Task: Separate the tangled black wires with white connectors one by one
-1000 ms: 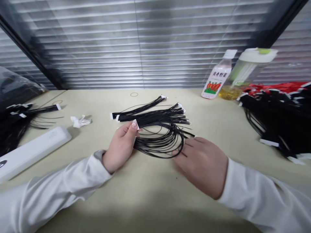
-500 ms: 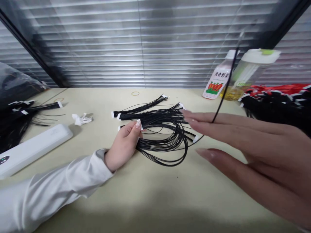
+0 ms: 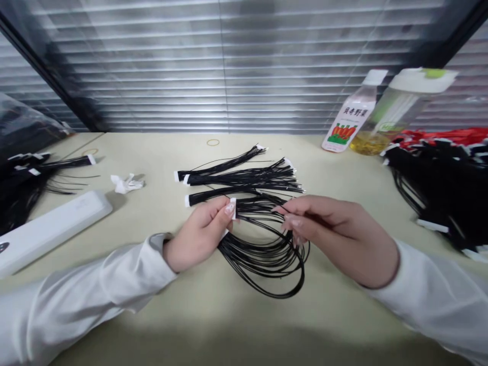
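Note:
My left hand [image 3: 200,229] is closed on one end of a looped bundle of thin black wires [image 3: 263,262], its thumb on a white connector [image 3: 233,207]. The wires curve out to the right and back towards this hand in a loose loop above the table. At the right side of the loop, my right hand [image 3: 335,236] pinches black wire between thumb and fingertips; how many strands it has is hidden. Just behind both hands lie more black wire bundles [image 3: 240,179] with white connectors on their left ends and loose strands to the right.
A white power bank [image 3: 57,231] and crumpled tissue [image 3: 127,183] lie at left, beside a dark heap of wires [image 3: 23,188]. A drink bottle [image 3: 346,124] and clear jug [image 3: 400,114] stand back right. Black and red wire bundles [image 3: 438,178] are piled at far right. Blinds rise behind.
My right hand has come down and left from close to the camera, where a single wire stood up past its fingers, to the loop. My left hand has shifted slightly right with the bundle.

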